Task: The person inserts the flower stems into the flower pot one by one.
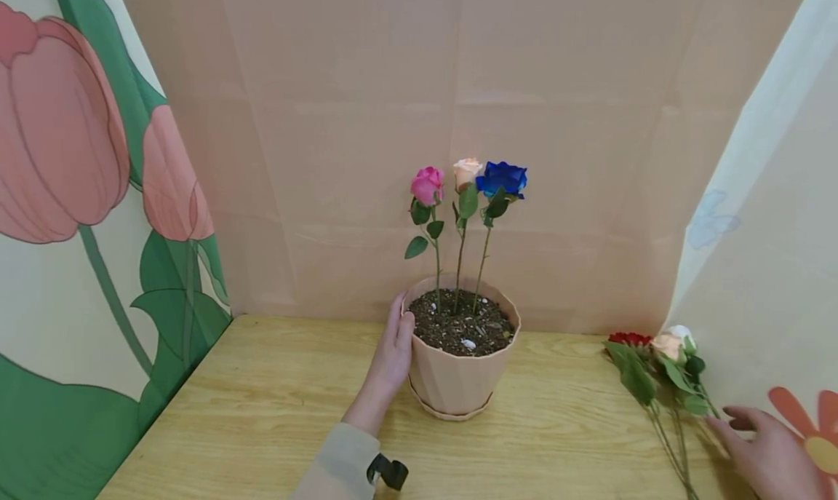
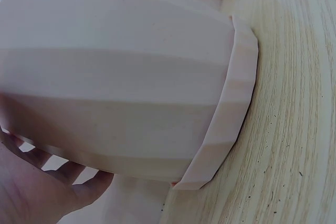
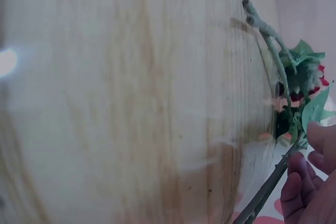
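A faceted pink flower pot (image 1: 458,380) full of dark soil stands on its saucer (image 2: 223,114). Three roses rise from the soil: a pink rose (image 1: 427,185), a pale peach rose (image 1: 467,172) and a blue rose (image 1: 504,180). My left hand (image 1: 391,351) holds the pot's left side near the rim. At the table's right, my right hand (image 1: 772,445) reaches among loose roses, loosely bent fingers beside a thorny stem (image 3: 268,190), with a gap between thumb and fingers. Lying there are a red flower (image 1: 630,338), a peach rose (image 1: 668,345) and a white rose (image 1: 682,334).
The pot is on a light wood-grain table (image 1: 275,398). Behind it hangs a pinkish-beige cloth backdrop (image 1: 347,121). A panel with painted tulips (image 1: 72,129) borders the left; a pale panel (image 1: 779,282) with a printed orange flower stands close to the right hand.
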{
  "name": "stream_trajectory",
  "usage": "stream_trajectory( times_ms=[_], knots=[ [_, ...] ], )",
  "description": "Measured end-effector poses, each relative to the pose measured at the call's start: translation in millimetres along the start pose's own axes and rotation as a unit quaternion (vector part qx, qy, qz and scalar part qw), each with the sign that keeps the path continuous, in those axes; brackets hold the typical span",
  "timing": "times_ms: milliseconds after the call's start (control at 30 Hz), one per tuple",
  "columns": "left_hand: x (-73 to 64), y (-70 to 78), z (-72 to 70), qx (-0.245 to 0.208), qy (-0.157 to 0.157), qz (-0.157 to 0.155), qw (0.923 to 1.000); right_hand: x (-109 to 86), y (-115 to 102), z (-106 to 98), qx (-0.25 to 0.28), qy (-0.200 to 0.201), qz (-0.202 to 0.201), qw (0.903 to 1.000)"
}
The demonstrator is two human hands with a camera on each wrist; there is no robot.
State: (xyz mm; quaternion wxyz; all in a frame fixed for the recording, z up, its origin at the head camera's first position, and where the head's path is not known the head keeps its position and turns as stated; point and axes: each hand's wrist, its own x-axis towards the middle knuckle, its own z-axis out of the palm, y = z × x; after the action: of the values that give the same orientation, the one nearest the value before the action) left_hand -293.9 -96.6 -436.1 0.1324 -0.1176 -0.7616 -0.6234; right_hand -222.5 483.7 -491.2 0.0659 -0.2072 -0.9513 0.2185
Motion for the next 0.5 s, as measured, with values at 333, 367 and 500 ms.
stream_trajectory(
  times_ms=[333,367,500],
  knots=[
    [-1.0,-0.2,-0.8,0.004,0.0,-0.002,1.0,-1.0,-1.0,0.3,-0.027,-0.018,0.025,0.9992],
    [-1.2,0.2,-0.7,0.004,0.0,-0.004,1.0,-0.8,-1.0,0.0,-0.026,-0.021,0.025,0.9992],
    [-1.9,0.4,-0.2,0.006,0.0,-0.005,1.0,-0.8,-0.8,-0.3,-0.021,-0.033,0.024,0.9989]
  ],
)
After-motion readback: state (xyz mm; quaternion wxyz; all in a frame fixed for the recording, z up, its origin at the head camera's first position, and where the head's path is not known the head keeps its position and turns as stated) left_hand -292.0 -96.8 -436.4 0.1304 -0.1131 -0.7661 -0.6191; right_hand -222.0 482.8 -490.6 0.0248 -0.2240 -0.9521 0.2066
